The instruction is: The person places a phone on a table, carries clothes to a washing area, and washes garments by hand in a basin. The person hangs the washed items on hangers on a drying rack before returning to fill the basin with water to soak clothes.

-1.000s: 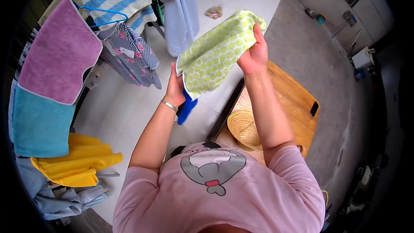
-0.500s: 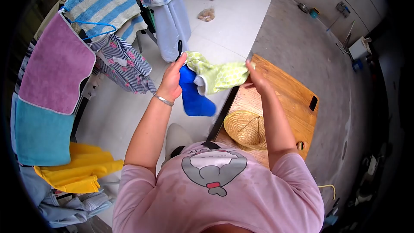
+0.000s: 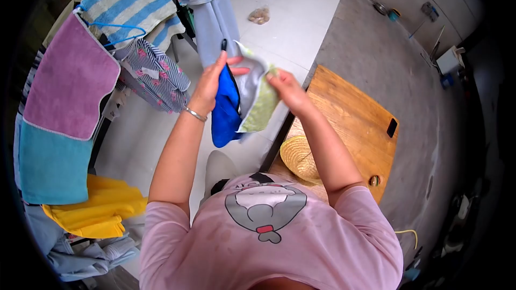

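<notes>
My left hand (image 3: 214,82) pinches the top of a blue cloth item (image 3: 226,115) near its black loop, with some fingers spread towards the green cloth. The blue item hangs below the hand. My right hand (image 3: 287,90) has its fingers closed on a green and white patterned cloth (image 3: 264,108), whose pale underside faces the left. The cloth hangs right beside the blue item and overlaps its edge; it is somewhat blurred.
Left, a purple and teal cloth (image 3: 70,83), a striped towel (image 3: 126,0) and yellow fabric (image 3: 97,204) hang on a rack. Right, a wooden table (image 3: 349,123) holds a straw hat (image 3: 300,158), a phone (image 3: 392,128) and a small round object (image 3: 374,180). A bag (image 3: 259,15) lies on the floor.
The green cloth was first spread between both hands, then bunched and drawn down. Now it hangs upright beside the blue item, which has come into fuller view. My right hand has moved left.
</notes>
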A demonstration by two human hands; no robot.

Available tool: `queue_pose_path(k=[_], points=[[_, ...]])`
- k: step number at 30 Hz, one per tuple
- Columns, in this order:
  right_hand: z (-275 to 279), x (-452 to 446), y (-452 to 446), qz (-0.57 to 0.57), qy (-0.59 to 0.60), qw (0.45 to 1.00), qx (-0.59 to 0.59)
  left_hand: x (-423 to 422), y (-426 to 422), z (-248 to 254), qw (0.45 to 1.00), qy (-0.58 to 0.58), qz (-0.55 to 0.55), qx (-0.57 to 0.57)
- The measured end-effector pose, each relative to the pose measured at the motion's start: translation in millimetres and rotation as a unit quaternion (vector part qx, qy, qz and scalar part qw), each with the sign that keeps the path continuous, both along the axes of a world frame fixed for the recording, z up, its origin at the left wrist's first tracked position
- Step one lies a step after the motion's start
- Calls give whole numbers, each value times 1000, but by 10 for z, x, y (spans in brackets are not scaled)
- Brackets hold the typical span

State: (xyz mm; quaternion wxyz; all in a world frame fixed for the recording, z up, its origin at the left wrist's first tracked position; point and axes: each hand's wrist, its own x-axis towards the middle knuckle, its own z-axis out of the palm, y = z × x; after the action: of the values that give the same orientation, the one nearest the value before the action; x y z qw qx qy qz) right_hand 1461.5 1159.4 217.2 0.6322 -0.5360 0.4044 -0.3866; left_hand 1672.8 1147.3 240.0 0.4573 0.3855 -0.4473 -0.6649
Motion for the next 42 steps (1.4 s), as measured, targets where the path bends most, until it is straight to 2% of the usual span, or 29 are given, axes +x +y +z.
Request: queue_pose_path(k=[3, 6, 9, 10, 14, 17, 18, 21, 22, 23, 25, 28, 29, 30, 31, 32, 33, 35, 37, 38, 42], points=[[31, -145, -88, -69, -261, 957, 103, 244, 21, -146, 999, -27, 35, 27], [10, -308, -182, -8, -455, 874, 169, 284, 135, -474, 997, -56, 48, 18], [161, -345, -194, -30, -514, 841, 168, 196, 279, -834, 997, -68, 21, 2], [160, -387, -235, -17, -541, 825, 160, 151, 333, -878, 998, -46, 21, 28], [241, -504, -320, -6, -583, 805, 109, -27, 519, -1030, 998, -47, 1, 41], [287, -536, -351, -23, -574, 813, 92, -133, 547, -1113, 993, -92, 41, 57], [309, -529, -336, -29, -578, 811, 90, -147, 491, -1306, 995, -78, 27, 55], [394, -464, -263, -36, -594, 799, 90, -313, 455, -1311, 993, -53, -1, 105], [417, -436, -212, -32, -602, 792, 95, -367, 435, -1216, 991, -23, -28, 127], [425, -411, -158, -27, -610, 785, 100, -412, 378, -1255, 981, 72, -28, 177], [318, -379, -15, 19, -599, 794, 98, -462, 253, -1187, 946, 192, -28, 261], [205, -306, 341, 52, -584, 801, 123, -487, 70, -1304, 921, 269, -17, 280], [125, -335, 460, 33, -537, 831, 140, -500, 24, -1390, 916, 288, -8, 279], [11, -390, 551, 16, -490, 858, 154, -474, 53, -1258, 938, 259, 21, 231], [-136, -460, 620, 46, -434, 889, 140, -462, 65, -1173, 943, 252, 54, 209], [-242, -505, 693, 75, -377, 915, 127, -393, 65, -1095, 953, 242, 41, 177], [-237, -471, 781, 56, -282, 947, 144, -330, 67, -998, 962, 230, 27, 145], [-368, -521, 813, 144, -16, 987, 66, -324, 117, -736, 978, 188, 25, 87], [-439, -494, 820, 205, 122, 971, 22, -318, 150, -532, 989, 141, 8, 39], [-400, -516, 791, 254, 222, 941, -4, -341, 185, -404, 991, 131, 3, 26], [-236, -559, 704, 266, 307, 910, -88, -334, 260, -61, 986, 157, -48, 10]])
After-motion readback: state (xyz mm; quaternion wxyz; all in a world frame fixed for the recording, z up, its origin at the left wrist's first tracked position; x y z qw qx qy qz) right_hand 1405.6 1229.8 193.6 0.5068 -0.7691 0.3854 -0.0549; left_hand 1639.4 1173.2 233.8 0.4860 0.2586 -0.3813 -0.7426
